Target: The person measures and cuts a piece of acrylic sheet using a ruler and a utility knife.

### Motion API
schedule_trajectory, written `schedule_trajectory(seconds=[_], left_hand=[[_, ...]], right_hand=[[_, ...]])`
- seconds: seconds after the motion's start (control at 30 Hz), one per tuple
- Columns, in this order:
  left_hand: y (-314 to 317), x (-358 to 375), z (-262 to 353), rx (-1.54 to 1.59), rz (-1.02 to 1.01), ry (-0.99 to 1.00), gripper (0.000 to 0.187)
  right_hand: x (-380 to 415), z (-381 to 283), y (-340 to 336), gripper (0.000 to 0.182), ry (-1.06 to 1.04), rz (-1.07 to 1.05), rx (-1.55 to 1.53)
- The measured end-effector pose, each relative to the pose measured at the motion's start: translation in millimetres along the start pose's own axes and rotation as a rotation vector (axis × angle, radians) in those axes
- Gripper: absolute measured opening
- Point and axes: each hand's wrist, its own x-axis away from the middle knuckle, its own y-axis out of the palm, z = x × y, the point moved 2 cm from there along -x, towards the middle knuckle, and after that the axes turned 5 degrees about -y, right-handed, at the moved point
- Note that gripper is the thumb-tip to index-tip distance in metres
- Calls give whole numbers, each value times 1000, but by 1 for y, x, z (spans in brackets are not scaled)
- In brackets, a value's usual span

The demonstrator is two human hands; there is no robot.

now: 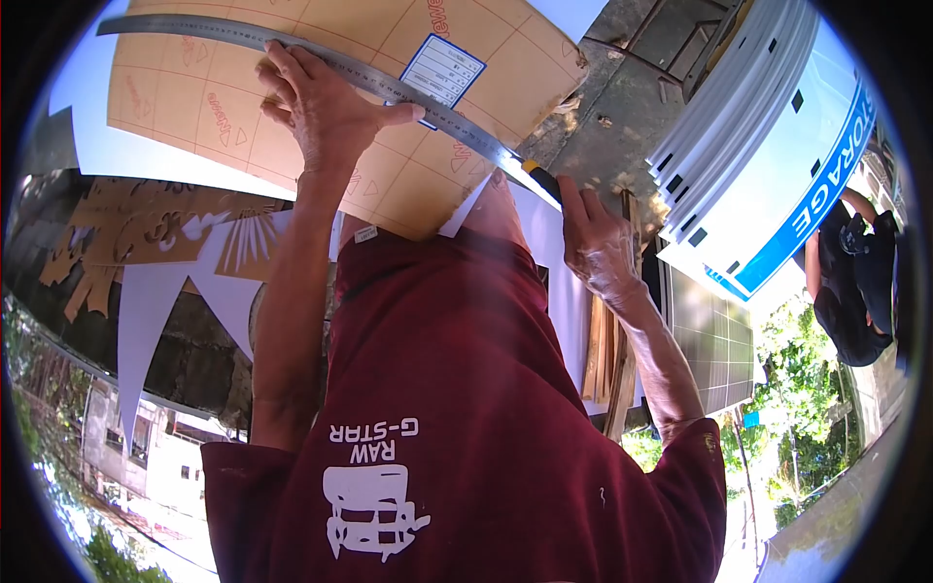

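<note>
A long metal ruler [360,76] lies across a brown paper-covered sheet [185,107] with red lines and print. My left hand [326,102] presses on the ruler, its fingers spread, the thumb near a blue-bordered label [442,70]. In my right hand [593,233] is a yellow and black utility knife [541,179], whose tip is at the ruler's right end by the sheet's edge. How far the blade touches the sheet cannot be made out.
White panels with a blue "STORAGE" sign [777,175] stand at the right. A person in dark clothes [855,272] is behind them. Cut brown and white pieces [155,228] lie at the left. Wooden strips [607,360] are below my right hand.
</note>
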Motion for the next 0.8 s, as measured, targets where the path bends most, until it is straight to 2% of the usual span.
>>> schedule_trajectory(seconds=[0.23, 0.37, 0.53, 0.67, 0.8], left_hand=[[-2, 0, 0, 48, -9, 0, 167], [-2, 0, 0, 104, -36, -16, 167], [-7, -1, 3, 83, -67, -43, 167], [-9, 0, 5, 120, -48, -41, 166], [-6, 2, 3, 108, -32, -42, 165]], right_hand=[[33, 22, 0, 42, 62, -51, 23], [62, 19, -13, 44, 122, 7, -87], [29, -5, -37, 47, 201, 159, -193], [-17, -12, -14, 38, 57, 177, -202], [-68, -38, 3, 38, -11, 127, -218]])
